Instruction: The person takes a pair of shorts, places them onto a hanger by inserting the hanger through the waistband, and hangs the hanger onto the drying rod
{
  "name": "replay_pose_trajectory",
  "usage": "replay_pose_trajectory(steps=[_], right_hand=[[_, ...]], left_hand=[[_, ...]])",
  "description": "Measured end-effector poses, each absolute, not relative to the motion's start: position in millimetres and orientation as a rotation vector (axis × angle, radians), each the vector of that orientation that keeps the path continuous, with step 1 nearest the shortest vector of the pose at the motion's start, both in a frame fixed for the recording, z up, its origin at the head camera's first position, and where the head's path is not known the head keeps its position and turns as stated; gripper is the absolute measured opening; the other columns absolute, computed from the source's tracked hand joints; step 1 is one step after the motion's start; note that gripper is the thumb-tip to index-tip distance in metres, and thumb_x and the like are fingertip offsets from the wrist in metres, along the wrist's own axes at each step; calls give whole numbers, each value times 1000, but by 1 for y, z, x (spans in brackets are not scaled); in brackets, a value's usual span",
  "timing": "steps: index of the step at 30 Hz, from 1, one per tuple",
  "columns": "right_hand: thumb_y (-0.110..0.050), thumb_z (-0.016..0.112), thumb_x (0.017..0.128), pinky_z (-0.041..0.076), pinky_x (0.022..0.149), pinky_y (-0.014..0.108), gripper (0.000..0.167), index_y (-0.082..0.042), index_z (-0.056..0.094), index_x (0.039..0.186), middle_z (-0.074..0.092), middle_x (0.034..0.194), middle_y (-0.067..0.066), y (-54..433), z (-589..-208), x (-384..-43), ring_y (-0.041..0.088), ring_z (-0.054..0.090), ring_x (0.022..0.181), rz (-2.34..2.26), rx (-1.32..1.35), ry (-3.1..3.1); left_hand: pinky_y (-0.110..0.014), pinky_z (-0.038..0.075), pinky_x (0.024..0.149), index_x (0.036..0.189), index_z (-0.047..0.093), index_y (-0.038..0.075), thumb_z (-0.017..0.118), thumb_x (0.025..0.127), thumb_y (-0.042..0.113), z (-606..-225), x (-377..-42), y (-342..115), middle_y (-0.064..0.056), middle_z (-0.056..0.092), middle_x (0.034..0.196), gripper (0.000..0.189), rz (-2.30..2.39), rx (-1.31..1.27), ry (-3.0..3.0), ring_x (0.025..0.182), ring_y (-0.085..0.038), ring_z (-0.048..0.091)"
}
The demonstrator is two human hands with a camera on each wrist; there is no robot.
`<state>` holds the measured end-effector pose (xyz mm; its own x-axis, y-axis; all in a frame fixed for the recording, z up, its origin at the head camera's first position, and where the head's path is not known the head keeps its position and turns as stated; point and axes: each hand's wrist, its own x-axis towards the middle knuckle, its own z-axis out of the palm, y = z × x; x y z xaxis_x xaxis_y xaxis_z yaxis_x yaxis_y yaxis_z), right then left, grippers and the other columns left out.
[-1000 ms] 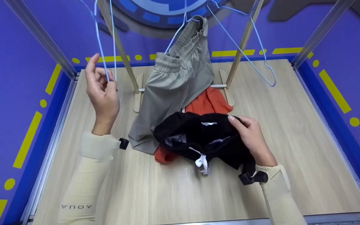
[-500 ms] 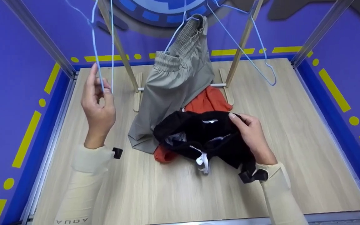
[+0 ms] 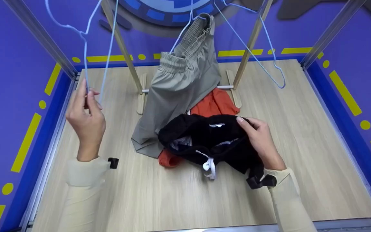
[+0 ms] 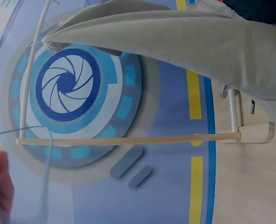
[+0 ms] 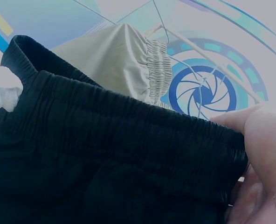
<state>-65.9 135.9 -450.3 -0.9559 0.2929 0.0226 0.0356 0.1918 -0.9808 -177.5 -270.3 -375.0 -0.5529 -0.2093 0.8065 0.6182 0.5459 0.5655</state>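
Observation:
A light-blue wire hanger [image 3: 85,58] hangs down at the left in the head view, and the thumb and fingers of my left hand [image 3: 87,124] pinch its lower part. Black shorts [image 3: 233,154] with a white drawstring [image 3: 209,165] lie at the middle front, their waist spread to show the inside. My right hand [image 3: 262,140] grips the right end of that waistband, thumb on top. In the right wrist view the gathered black waistband [image 5: 114,105] runs up to the right hand [image 5: 264,158]. Behind the shorts, grey-green trousers [image 3: 179,87] hang by their elastic waist from another wire hanger [image 3: 179,35].
An orange garment [image 3: 216,103] lies under the black shorts and grey-green trousers. One bare blue hanger [image 3: 271,48] hangs at the right. The wooden rack's left post [image 3: 126,51] and right post [image 3: 251,45] stand on the wood-look tabletop [image 3: 301,129]; blue walls [image 3: 14,80] enclose it.
My left hand has moved left and slightly down, drawing the lower part of the left hanger with it so it swings outward. The right hand and black shorts have stayed nearly still.

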Motion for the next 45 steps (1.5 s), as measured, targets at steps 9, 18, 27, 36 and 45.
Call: replay_pose_trajectory(steps=[9, 18, 27, 36, 45], right_hand=[[-23, 63, 94, 47, 74, 18, 30, 6, 71, 95, 67, 76, -16, 136, -451, -66, 3, 59, 76, 1847, -321, -2246], [-26, 63, 94, 45, 70, 19, 32, 5, 69, 91, 62, 71, -15, 136, -450, -66, 4, 54, 71, 1830, -354, -2251], [-23, 64, 93, 42, 68, 20, 30, 6, 65, 85, 56, 68, -11, 136, -453, -69, 7, 50, 69, 1793, -344, -2201], [-27, 67, 91, 43, 70, 19, 32, 5, 68, 91, 60, 71, -11, 136, -453, -70, 7, 53, 72, 1770, -438, -2127], [-25, 67, 90, 42, 68, 19, 21, -7, 68, 81, 57, 67, -12, 138, -454, -70, 6, 50, 69, 1765, -491, -2093]], left_hand=[[-13, 30, 59, 119, 66, -1, 54, 94, -5, -368, -167, -287, -22, 62, 85, 28, -1217, -362, -1803, 71, 0, 46], [-11, 32, 53, 109, 67, -11, 57, 90, -9, -361, -156, -289, -10, 65, 80, 21, -1408, -579, -1771, 58, -1, 42], [-14, 27, 51, 106, 67, -12, 56, 87, -15, -362, -151, -284, -12, 64, 78, 22, -1502, -895, -1837, 59, -6, 39], [-18, 23, 45, 109, 67, -11, 56, 87, -17, -367, -151, -289, -9, 66, 83, 26, -1663, -1250, -1935, 53, -6, 33], [-22, 34, 53, 114, 68, -6, 54, 83, -23, -370, -147, -289, -10, 65, 82, 38, -1605, -1471, -2128, 64, -8, 46]])
